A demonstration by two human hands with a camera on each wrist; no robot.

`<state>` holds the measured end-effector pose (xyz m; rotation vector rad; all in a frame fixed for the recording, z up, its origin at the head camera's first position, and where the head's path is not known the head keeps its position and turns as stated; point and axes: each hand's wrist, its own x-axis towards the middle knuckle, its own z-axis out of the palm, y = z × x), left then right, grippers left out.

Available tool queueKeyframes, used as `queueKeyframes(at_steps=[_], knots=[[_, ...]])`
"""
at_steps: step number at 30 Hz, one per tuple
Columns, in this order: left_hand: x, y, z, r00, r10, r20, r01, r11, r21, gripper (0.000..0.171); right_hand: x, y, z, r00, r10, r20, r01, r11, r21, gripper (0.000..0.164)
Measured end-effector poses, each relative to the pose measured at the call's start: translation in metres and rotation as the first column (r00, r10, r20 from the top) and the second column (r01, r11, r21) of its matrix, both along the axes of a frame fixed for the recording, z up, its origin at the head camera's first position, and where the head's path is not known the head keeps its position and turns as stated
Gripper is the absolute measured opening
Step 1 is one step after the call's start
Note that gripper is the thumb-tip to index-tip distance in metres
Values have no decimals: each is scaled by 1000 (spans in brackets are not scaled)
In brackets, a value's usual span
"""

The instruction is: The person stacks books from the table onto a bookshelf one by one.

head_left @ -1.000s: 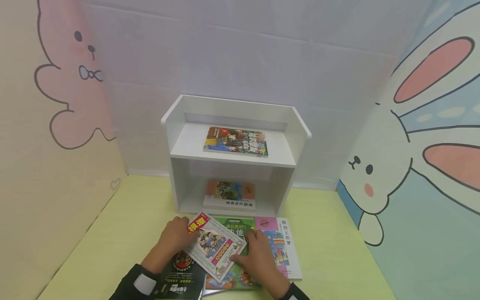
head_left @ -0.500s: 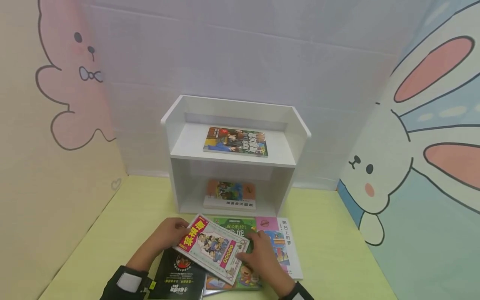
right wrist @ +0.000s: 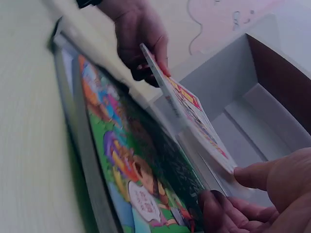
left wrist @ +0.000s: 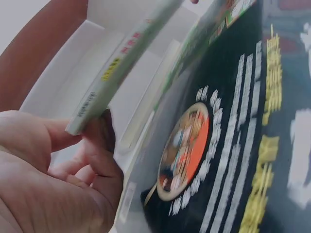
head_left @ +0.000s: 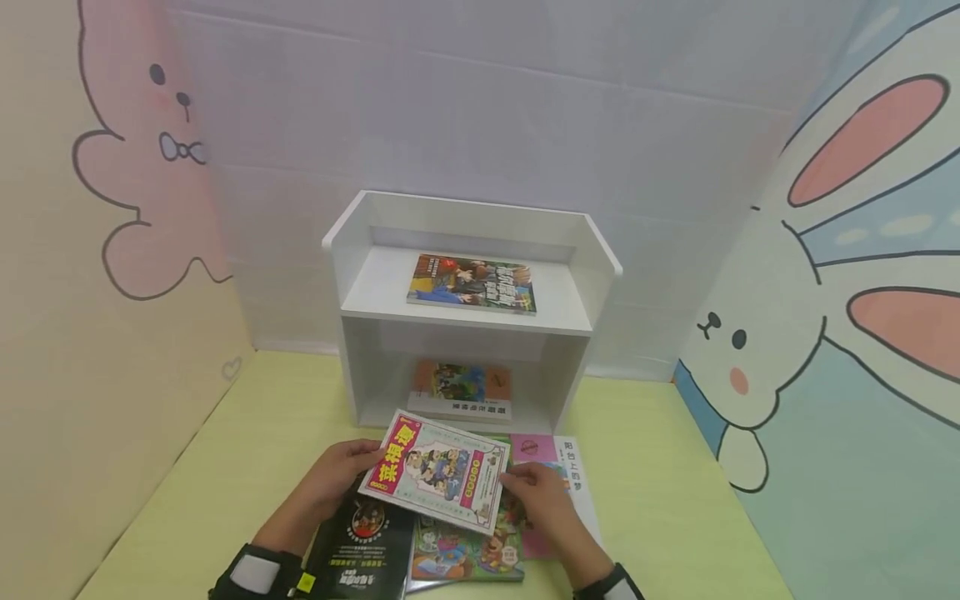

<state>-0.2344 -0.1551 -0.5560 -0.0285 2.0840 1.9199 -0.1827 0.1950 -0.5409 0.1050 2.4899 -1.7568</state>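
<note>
A thin pale book (head_left: 437,472) with a pink title strip is lifted in front of the shelf, tilted. My left hand (head_left: 337,479) pinches its left end, the thumb on the cover. At the opposite end my right hand (head_left: 551,508) pinches the edge; the right wrist view shows that thumb on the cover's edge. Below it lie a black book (head_left: 360,554) on the left and a green picture book (head_left: 480,557). A pink and white book (head_left: 579,487) lies to the right, partly covered by my right hand. The spine of the pale book (left wrist: 121,65) faces the left wrist view.
A white two-tier shelf (head_left: 360,283) stands behind the books. One comic-style book (head_left: 472,283) lies flat on its upper tier. An orange and white book (head_left: 459,392) lies on the lower one. Printed walls (head_left: 870,375) enclose the yellow tabletop (head_left: 660,475).
Both hands have raised the pale book off the pile and turned it closer to level. My right hand has shifted right to its end, and more of the cover shows.
</note>
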Motion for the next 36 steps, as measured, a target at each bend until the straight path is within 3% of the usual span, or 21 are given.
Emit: queueKeyframes(at_steps=[5, 10, 14, 19, 25, 28, 36], knots=[[1, 6, -1, 999, 39, -31, -38, 999, 39, 57, 1, 4, 3, 999, 7, 41, -2, 990, -138, 41], [-1, 11, 1, 997, 63, -50, -60, 997, 54, 55, -4, 5, 9, 1000, -3, 15, 6, 975, -221, 37], [-8, 14, 6, 994, 80, -77, -78, 997, 28, 54, -15, 4, 18, 999, -37, -7, 34, 972, -232, 36], [-23, 20, 19, 989, 92, -114, -95, 995, -24, 54, -35, 6, 31, 996, -86, -39, 77, 979, -187, 37], [-46, 26, 33, 990, 73, -119, -73, 997, 1, 54, -63, 10, 37, 993, -117, -27, 109, 973, -203, 37], [-59, 29, 35, 990, 70, -125, -70, 998, 2, 53, -76, 11, 38, 991, -135, -8, 130, 968, -215, 40], [-86, 36, 38, 979, 106, -172, -113, 993, -35, 50, -110, 6, 39, 971, -209, -115, 192, 971, -145, 34]])
